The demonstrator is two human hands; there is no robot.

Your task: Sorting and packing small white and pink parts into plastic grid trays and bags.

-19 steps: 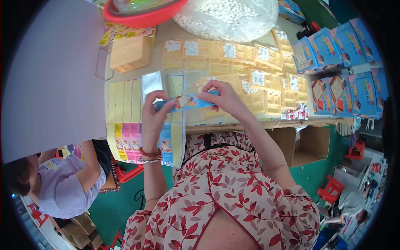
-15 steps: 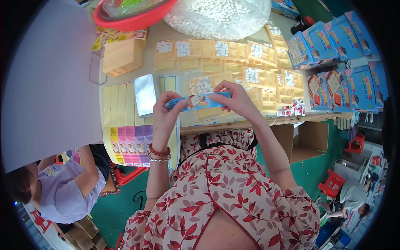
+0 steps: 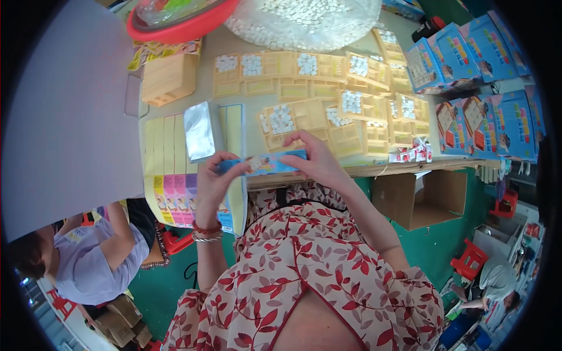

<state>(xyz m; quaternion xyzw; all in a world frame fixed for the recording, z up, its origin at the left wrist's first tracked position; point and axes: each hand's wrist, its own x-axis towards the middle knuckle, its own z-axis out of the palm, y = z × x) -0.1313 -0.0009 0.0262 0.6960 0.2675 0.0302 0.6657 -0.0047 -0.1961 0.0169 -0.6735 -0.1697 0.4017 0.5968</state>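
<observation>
Left hand (image 3: 212, 181) and right hand (image 3: 313, 161) each clamped on one end of a flat blue carton (image 3: 263, 164), held level just above the worktop (image 3: 246, 126) near edge. Silver foil pack (image 3: 200, 131) lies just beyond the left hand; wooden trays (image 3: 304, 114) beyond the right.

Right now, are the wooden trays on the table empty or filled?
Partly filled: on the wooden trays, some compartments hold small white pieces while many others show bare wood.

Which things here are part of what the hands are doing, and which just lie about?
In hand: blue carton, held by left hand and right hand.

Lying about: silver foil pack, wooden trays, bag of white pieces, red basin, blue boxes.
</observation>
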